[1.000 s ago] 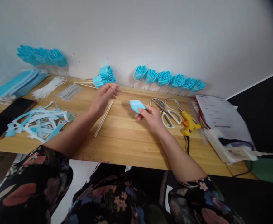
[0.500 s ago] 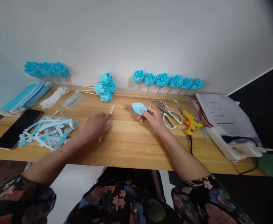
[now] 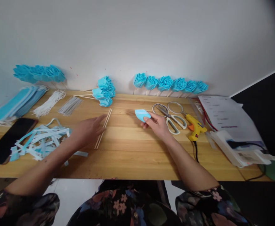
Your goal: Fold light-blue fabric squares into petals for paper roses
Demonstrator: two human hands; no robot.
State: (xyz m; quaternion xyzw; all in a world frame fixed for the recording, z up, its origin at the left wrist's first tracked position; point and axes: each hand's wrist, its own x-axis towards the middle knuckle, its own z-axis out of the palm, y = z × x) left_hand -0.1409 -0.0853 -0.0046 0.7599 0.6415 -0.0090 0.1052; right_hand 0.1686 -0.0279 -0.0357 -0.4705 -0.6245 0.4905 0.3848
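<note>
My right hand (image 3: 160,126) pinches a small piece of light blue mask fabric (image 3: 141,115) with a white stripe, held over the middle of the table. Two thin wooden sticks (image 3: 108,119) lie side by side on the wood. Just left of them hovers my left hand (image 3: 87,129), fingers apart and slightly blurred, with nothing seen in it; whether the fingertips touch a stick I cannot tell. To the right of my right hand are scissors (image 3: 172,121) with white handles and a yellow glue gun (image 3: 196,127).
Blue fabric flowers (image 3: 165,83) on sticks lean along the wall, and more flowers (image 3: 104,91) lie mid-table. At left are face masks (image 3: 17,102), white cords (image 3: 49,103), thin strips (image 3: 70,105), cut scraps (image 3: 42,138) and a phone (image 3: 9,141). A power strip (image 3: 236,150) and paper (image 3: 229,116) sit right.
My left hand has moved left, off the two sticks, which stay on the table. My right hand keeps hold of the fabric piece. The view has shifted slightly.
</note>
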